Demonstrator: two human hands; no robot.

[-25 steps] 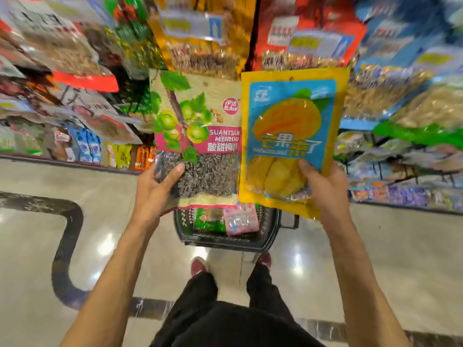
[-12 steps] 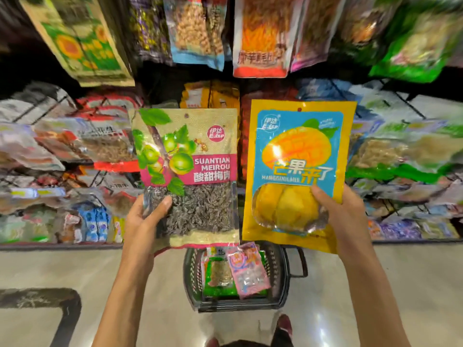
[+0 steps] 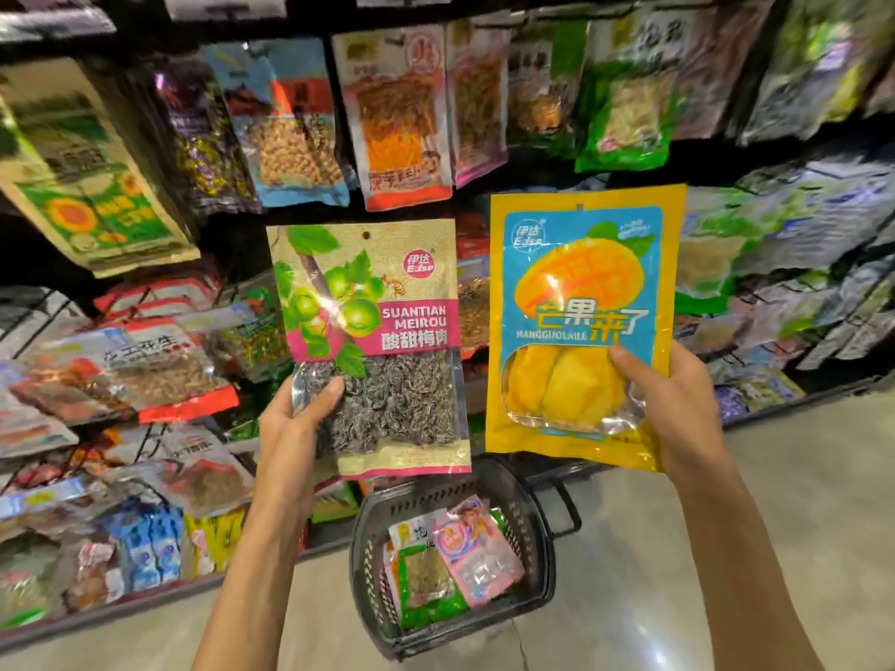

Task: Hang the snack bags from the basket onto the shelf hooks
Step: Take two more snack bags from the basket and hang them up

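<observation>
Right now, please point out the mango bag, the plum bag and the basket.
mango bag (image 3: 581,278): head view, on the printed mango.
plum bag (image 3: 402,404): head view, on the clear window.
basket (image 3: 369,569): head view, on its left wall.

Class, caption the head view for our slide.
Left hand holds plum bag, right hand mango bag, basket below.

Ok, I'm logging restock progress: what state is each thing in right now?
plum bag: upright, gripped by left hand, not hung.
mango bag: upright, gripped by right hand, not hung.
basket: on the floor, holding packets.
pink packet: lying in the basket, partly over green packet.
orange shelf bag: hanging on the shelf.
</observation>
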